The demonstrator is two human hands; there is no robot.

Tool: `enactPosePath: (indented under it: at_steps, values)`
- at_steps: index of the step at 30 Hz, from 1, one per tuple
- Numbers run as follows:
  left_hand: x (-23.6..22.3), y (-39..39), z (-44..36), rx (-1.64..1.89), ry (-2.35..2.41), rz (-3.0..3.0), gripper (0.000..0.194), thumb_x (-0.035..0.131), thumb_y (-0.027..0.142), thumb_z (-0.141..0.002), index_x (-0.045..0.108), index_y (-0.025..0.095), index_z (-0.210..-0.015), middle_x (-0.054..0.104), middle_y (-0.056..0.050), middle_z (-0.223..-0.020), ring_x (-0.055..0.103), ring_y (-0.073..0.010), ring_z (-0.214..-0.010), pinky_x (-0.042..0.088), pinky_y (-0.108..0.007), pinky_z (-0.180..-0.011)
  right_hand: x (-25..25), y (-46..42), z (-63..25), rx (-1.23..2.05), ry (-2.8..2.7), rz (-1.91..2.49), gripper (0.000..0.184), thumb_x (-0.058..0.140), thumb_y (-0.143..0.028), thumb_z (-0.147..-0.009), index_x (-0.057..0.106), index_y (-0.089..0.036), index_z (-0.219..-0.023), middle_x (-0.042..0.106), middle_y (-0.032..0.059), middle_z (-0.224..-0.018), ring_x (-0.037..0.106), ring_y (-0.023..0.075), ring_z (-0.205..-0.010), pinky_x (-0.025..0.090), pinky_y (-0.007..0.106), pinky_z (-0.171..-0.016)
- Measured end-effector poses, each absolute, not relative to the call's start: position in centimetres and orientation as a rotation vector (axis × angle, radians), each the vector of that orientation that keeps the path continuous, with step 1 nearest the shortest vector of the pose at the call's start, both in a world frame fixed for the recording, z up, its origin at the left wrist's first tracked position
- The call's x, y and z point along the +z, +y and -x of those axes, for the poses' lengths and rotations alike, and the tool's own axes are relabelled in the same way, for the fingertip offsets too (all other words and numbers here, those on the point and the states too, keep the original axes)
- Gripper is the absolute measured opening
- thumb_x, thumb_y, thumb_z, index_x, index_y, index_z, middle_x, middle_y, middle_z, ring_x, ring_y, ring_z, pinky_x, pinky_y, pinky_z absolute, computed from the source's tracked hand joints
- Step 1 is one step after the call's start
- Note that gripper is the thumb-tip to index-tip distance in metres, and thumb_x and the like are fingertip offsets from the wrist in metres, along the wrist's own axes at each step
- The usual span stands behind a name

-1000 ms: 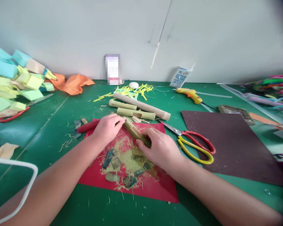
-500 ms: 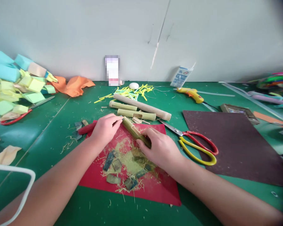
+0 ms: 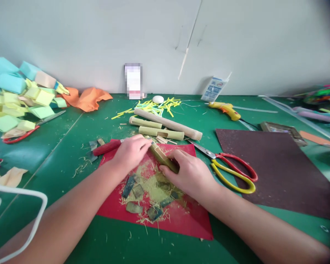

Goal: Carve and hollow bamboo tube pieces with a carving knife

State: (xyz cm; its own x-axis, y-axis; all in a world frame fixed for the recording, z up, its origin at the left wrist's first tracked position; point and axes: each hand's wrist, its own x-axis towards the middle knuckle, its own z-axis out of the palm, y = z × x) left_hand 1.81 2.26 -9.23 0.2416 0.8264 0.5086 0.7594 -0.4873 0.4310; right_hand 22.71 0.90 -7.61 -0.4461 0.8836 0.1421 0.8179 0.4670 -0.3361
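My right hand [image 3: 189, 174] is closed around the near end of a short green bamboo piece [image 3: 160, 155], holding it slanted on a red sheet [image 3: 187, 220]. My left hand [image 3: 130, 153] is closed over a red-handled knife [image 3: 106, 147]. Its fingers press at the bamboo's far end and the handle sticks out to the left. I cannot see the blade under the hand. Green shavings and peeled bark chips [image 3: 147, 192] lie on the sheet just below both hands.
Just beyond lie three more bamboo sticks [image 3: 162, 132], with red-and-yellow scissors [image 3: 233, 172] and a dark brown sheet [image 3: 277, 168] to the right. A yellow glue gun [image 3: 225, 110] is at the back. Foam blocks [image 3: 16, 99], orange cloth [image 3: 88, 98] and red scissors [image 3: 19, 135] are left.
My left hand has slid a little to the right along the knife toward the bamboo piece. My right hand keeps its grip in the same place.
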Motion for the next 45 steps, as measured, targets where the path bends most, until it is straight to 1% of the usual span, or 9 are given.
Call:
enactPosePath:
  at_steps: [5, 9, 15, 20, 24, 29, 33, 39, 45]
  values:
    - [-9.1, 2.0, -2.0, 1.043, 1.517, -2.402, 0.018, 0.053, 0.018, -0.090, 0.070, 0.015, -0.095, 0.068, -0.007, -0.082, 0.065, -0.0165, -0.077, 0.051, -0.028, -0.073, -7.6, 0.9, -22.9, 0.340, -2.427, 1.450, 0.022, 0.058, -0.041, -0.079, 0.058, -0.020, -0.085, 0.066, 0.0019, -0.080, 0.060, 0.0178, -0.068, 0.035, 0.027, -0.056]
    - [-9.1, 2.0, -2.0, 1.091, 1.548, -2.374, 0.017, 0.054, 0.017, -0.089, 0.070, 0.014, -0.092, 0.068, -0.007, -0.082, 0.064, -0.0173, -0.076, 0.051, -0.029, -0.073, -7.8, 1.0, -23.0, 0.330, -2.427, 1.441, 0.021, 0.056, -0.041, -0.081, 0.058, -0.021, -0.084, 0.066, 0.0019, -0.080, 0.060, 0.0177, -0.068, 0.034, 0.027, -0.056]
    - [-9.0, 2.0, -2.2, 1.125, 1.522, -2.330, 0.016, 0.055, 0.017, -0.089, 0.070, 0.014, -0.092, 0.068, -0.007, -0.084, 0.064, -0.0164, -0.077, 0.051, -0.028, -0.074, -7.9, 0.9, -23.1, 0.327, -2.429, 1.420, 0.020, 0.056, -0.040, -0.081, 0.058, -0.021, -0.089, 0.066, 0.0020, -0.083, 0.061, 0.0185, -0.071, 0.036, 0.028, -0.058]
    - [-9.0, 1.9, -2.2, 1.069, 1.480, -2.378, 0.017, 0.054, 0.018, -0.089, 0.071, 0.015, -0.093, 0.067, -0.006, -0.080, 0.064, -0.0158, -0.074, 0.051, -0.027, -0.071, -8.0, 0.8, -23.2, 0.300, -2.429, 1.429, 0.019, 0.057, -0.040, -0.080, 0.056, -0.021, -0.084, 0.065, 0.0014, -0.078, 0.059, 0.0173, -0.067, 0.034, 0.027, -0.056]
    - [-8.9, 2.4, -1.1, 1.179, 1.611, -2.300, 0.016, 0.055, 0.019, -0.087, 0.071, 0.015, -0.090, 0.068, -0.006, -0.082, 0.063, -0.0158, -0.074, 0.050, -0.027, -0.072, -7.7, 0.8, -23.2, 0.314, -2.440, 1.450, 0.021, 0.055, -0.042, -0.081, 0.055, -0.021, -0.083, 0.064, 0.0011, -0.079, 0.058, 0.0168, -0.066, 0.034, 0.027, -0.055]
    - [-8.2, 2.6, 0.5, 1.355, 1.853, -2.208, 0.021, 0.051, 0.021, -0.089, 0.070, 0.018, -0.096, 0.065, -0.004, -0.084, 0.060, -0.0143, -0.076, 0.048, -0.026, -0.074, -7.6, 1.0, -23.2, 0.275, -2.448, 1.411, 0.019, 0.053, -0.038, -0.081, 0.057, -0.021, -0.088, 0.064, 0.0034, -0.086, 0.060, 0.0193, -0.077, 0.037, 0.028, -0.060]
    - [-8.1, 2.4, 0.5, 1.279, 1.833, -2.172, 0.018, 0.054, 0.021, -0.086, 0.072, 0.018, -0.089, 0.063, -0.004, -0.085, 0.059, -0.0128, -0.072, 0.048, -0.024, -0.068, -7.7, 1.2, -23.2, 0.246, -2.438, 1.396, 0.018, 0.054, -0.036, -0.080, 0.058, -0.020, -0.087, 0.064, 0.0040, -0.087, 0.060, 0.0196, -0.078, 0.039, 0.029, -0.061]
    - [-8.6, 2.0, -0.4, 1.155, 1.755, -2.143, 0.014, 0.060, 0.023, -0.082, 0.072, 0.018, -0.087, 0.065, -0.004, -0.086, 0.059, -0.0123, -0.067, 0.049, -0.025, -0.067, -7.5, 1.1, -23.3, 0.243, -2.444, 1.400, 0.018, 0.055, -0.035, -0.079, 0.059, -0.020, -0.086, 0.065, 0.0037, -0.085, 0.059, 0.0188, -0.074, 0.038, 0.028, -0.059]
    - [-8.7, 2.1, -0.4, 1.143, 1.731, -2.142, 0.010, 0.063, 0.023, -0.080, 0.071, 0.017, -0.085, 0.066, -0.003, -0.085, 0.060, -0.0129, -0.068, 0.050, -0.026, -0.066, -7.7, 1.0, -23.3, 0.243, -2.437, 1.365, 0.018, 0.055, -0.035, -0.080, 0.060, -0.020, -0.088, 0.065, 0.0035, -0.087, 0.060, 0.0194, -0.077, 0.039, 0.029, -0.062]
